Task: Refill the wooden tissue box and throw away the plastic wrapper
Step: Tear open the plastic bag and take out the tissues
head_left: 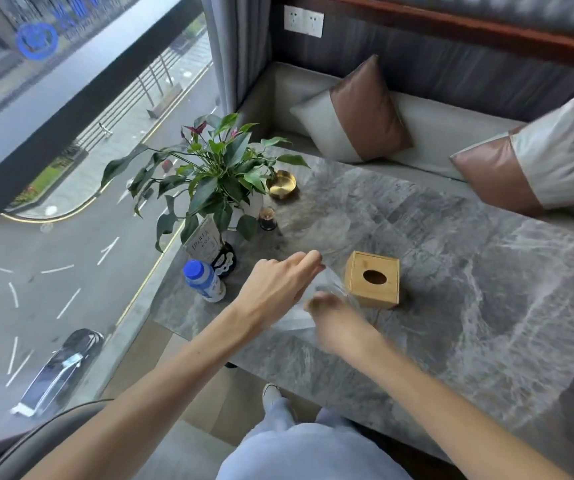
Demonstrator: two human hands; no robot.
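The wooden tissue box (372, 278) stands on the grey marble table (469, 306), its oval slot facing up and no tissue showing in it. Just left of it, both my hands hold a clear plastic wrapper (327, 289), thin and hard to make out. My left hand (278, 282) pinches its upper edge with the fingertips. My right hand (330, 317) is blurred with motion and grips the wrapper's lower part, close to the box's left side.
A white bottle with a blue cap (204, 280), a potted plant (216, 174), a small card (202, 240), a dark cup (267, 218) and a gold dish (282, 185) stand along the table's left end. Cushions (354, 112) lie on the bench behind. A window is on the left.
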